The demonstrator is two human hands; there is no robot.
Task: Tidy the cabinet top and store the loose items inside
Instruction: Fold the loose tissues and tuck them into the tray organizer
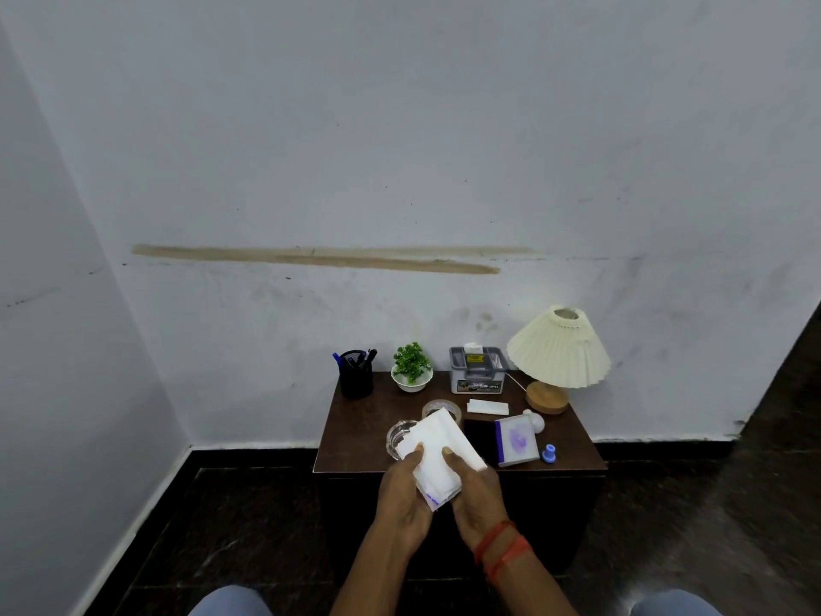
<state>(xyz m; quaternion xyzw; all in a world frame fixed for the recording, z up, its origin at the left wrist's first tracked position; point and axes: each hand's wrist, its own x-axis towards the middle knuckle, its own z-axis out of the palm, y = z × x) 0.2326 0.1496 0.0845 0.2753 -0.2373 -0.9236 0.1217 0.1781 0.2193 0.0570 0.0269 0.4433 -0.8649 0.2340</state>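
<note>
Both hands hold a stack of white papers [437, 442] over the near edge of the cabinet [355, 415] top. The left hand [406, 491] grips the stack's left side with its thumb on top. The right hand [475, 486] grips the right side the same way. A glass dish [400, 433] and a tape roll [440, 409] sit just behind the papers. On the far side stand a pen cup [355, 377], a plant [412, 364], a tissue box [477, 371] and a lamp [559, 349]. A blue cap [549, 452] lies near the right.
</note>
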